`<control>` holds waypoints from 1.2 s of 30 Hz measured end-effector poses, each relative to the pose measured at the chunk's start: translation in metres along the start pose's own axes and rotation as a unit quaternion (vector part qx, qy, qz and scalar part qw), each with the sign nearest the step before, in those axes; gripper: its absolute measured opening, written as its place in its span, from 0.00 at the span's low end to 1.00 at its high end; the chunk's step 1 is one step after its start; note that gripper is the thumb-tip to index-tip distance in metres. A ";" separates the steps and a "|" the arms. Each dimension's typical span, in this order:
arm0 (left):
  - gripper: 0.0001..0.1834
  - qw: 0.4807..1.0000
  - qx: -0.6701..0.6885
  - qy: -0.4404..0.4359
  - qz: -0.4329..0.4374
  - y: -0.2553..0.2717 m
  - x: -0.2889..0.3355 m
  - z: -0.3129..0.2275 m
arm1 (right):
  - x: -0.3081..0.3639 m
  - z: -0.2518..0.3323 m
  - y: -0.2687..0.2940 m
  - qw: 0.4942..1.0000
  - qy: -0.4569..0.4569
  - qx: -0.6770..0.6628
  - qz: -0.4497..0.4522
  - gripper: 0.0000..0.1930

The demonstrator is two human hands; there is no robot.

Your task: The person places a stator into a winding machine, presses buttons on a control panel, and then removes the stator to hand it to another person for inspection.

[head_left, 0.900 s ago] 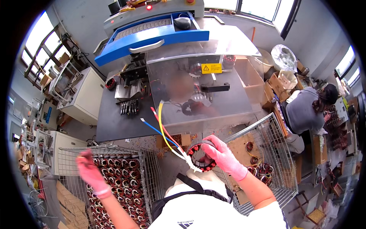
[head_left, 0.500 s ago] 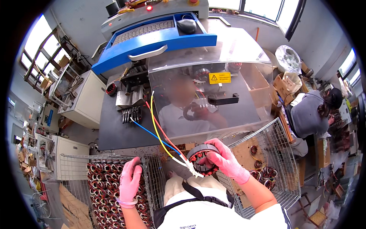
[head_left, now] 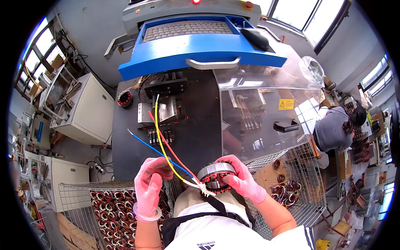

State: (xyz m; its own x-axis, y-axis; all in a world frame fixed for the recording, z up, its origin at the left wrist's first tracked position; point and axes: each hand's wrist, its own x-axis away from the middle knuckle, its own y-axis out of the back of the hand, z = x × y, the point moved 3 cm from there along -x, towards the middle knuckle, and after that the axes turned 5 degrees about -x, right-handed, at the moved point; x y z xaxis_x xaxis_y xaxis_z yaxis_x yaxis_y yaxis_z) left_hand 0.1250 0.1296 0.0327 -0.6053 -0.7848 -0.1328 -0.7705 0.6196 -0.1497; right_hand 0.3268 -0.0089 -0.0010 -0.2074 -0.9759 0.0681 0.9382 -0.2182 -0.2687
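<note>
My right hand (head_left: 245, 180), in a pink glove, grips a motor stator (head_left: 215, 169), a grey steel ring with red inner slots. Its thumb goes inside the ring and the fingers lie around the outside. Out of the stator's near left side come a yellow wire (head_left: 157, 125), a red wire (head_left: 170, 146) and a blue wire (head_left: 151, 146), fanning up and left, with white sleeving at their base. Also pink-gloved, my left hand (head_left: 151, 183) is open beside the wires, thumb apart from its bent fingers; its fingertips come close to the blue and yellow wires.
Ahead is a dark machine table (head_left: 191, 121) with a metal fixture (head_left: 166, 109), another stator (head_left: 124, 99) and a clear cover (head_left: 266, 141). A blue keyboard drawer (head_left: 166, 52) overhangs it. Wire baskets (head_left: 77, 189) with stators flank me. A co-worker (head_left: 333, 129) sits at far right.
My left hand has risen and moved right, close to the wires. The stator stays in my right hand. My view has shifted, so the machine table appears farther right, with more of its left part showing.
</note>
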 end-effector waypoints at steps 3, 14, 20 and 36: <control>0.19 0.999 0.032 -0.023 0.003 0.013 -0.012 -0.009 | -0.012 -0.006 -0.019 0.999 0.040 0.037 0.002 0.31; 0.07 0.989 -0.146 0.009 -0.034 0.034 -0.037 0.010 | -0.029 -0.017 -0.031 0.994 0.050 0.072 -0.070 0.31; 0.08 0.985 0.051 0.051 -0.156 0.049 -0.052 0.013 | -0.041 -0.018 -0.036 0.990 0.019 0.103 -0.093 0.28; 0.20 0.949 -0.238 0.121 -0.168 0.103 -0.086 0.014 | -0.076 -0.022 -0.085 0.937 0.044 0.344 -0.049 0.27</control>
State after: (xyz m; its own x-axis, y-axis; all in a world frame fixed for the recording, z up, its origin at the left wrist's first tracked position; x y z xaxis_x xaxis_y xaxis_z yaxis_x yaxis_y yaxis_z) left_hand 0.1005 0.2609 0.0145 -0.2932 -0.9526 0.0808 -0.8962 0.3033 0.3239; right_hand 0.2568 0.0841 -0.0046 -0.2954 -0.9550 -0.0265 0.8639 -0.2789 0.4194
